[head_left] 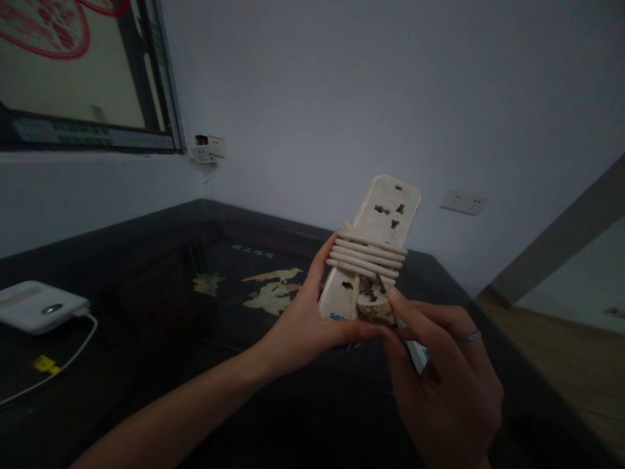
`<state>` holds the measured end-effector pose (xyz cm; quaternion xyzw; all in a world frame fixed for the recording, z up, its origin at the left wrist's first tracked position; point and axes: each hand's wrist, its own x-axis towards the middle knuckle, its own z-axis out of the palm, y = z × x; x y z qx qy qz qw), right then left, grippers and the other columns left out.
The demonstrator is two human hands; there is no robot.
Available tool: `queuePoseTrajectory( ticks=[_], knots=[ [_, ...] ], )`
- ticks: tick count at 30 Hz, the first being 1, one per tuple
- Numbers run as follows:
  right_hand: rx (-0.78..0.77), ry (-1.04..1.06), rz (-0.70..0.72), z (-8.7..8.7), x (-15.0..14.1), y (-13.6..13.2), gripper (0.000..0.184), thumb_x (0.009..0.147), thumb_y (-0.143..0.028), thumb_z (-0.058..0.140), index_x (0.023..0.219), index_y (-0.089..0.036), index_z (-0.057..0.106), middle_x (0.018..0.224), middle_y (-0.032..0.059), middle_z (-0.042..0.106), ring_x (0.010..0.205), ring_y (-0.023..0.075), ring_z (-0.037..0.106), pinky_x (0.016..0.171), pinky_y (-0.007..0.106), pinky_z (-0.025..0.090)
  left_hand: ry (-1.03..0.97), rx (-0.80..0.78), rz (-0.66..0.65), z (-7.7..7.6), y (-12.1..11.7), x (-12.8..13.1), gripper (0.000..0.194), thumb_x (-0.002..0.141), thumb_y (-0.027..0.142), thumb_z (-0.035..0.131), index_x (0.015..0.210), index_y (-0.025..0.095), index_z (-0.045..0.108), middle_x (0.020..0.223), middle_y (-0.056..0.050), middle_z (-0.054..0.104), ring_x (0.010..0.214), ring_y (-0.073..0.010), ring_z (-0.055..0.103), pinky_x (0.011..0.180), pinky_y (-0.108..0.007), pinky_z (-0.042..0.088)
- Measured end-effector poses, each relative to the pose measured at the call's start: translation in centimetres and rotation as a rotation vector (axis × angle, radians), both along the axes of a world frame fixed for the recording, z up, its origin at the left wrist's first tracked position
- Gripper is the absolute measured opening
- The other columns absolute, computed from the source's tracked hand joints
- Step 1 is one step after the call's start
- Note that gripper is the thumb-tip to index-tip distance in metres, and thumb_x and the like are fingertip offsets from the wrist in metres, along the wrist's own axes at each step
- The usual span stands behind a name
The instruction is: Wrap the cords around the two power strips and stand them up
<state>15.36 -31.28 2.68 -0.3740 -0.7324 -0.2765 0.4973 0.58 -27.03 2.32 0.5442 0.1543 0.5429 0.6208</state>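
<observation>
A white power strip (390, 195) is held up at a tilt above the dark table, its own cord (368, 256) wound several times around its middle. My left hand (305, 319) is closed around the strip's left side, the thumb reaching across its lower end. At that end is a worn plug (375, 309) with its metal prongs pointing up toward the cord loops. My right hand (446, 365), with a ring on one finger, pinches the plug from the right. Part of the strip's lower end is hidden behind my fingers.
The glossy black table (161, 273) bears a bird-and-flower picture (273, 286). On its left lies a white box-like device (41, 306) with a white cable (83, 348) and yellow tag (46, 365). Sockets (463, 202) are on the wall behind; a window (88, 71) is upper left.
</observation>
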Motion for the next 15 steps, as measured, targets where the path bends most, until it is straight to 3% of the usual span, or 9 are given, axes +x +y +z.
queuePoseTrajectory(
  ticks=[5, 10, 15],
  knots=[
    [-0.031, 0.045, 0.036, 0.0, 0.0, -0.2, 0.034, 0.085, -0.006, 0.059, 0.115, -0.019, 0.061, 0.095, 0.0047, 0.063, 0.086, 0.0154, 0.065, 0.075, 0.026, 0.057, -0.056, 0.002, 0.003, -0.3, -0.3, 0.6, 0.114, 0.065, 0.017, 0.08, 0.151, 0.03, 0.006, 0.15, -0.013, 0.038, 0.127, -0.0297, 0.049, 0.104, -0.042, 0.041],
    [-0.073, 0.046, 0.063, 0.1, 0.7, 0.3, 0.032, 0.084, -0.012, 0.062, 0.113, -0.024, 0.061, 0.094, 0.0037, 0.059, 0.08, 0.0154, 0.062, 0.063, 0.027, 0.056, -0.082, -0.021, -0.047, -0.6, -0.2, 0.4, 0.112, 0.065, 0.018, 0.081, 0.15, 0.028, 0.01, 0.147, -0.014, 0.042, 0.126, -0.0307, 0.049, 0.104, -0.042, 0.04],
    [-0.112, 0.047, 0.1, 0.4, 1.1, 1.1, 0.027, 0.082, -0.018, 0.067, 0.107, -0.023, 0.06, 0.106, 0.0073, 0.058, 0.096, 0.0193, 0.059, 0.069, 0.03, 0.054, -0.073, -0.039, -0.034, -0.7, 0.0, 0.2, 0.104, 0.067, 0.029, 0.081, 0.149, 0.027, 0.017, 0.146, -0.014, 0.043, 0.128, -0.032, 0.047, 0.106, -0.044, 0.037]
  ],
)
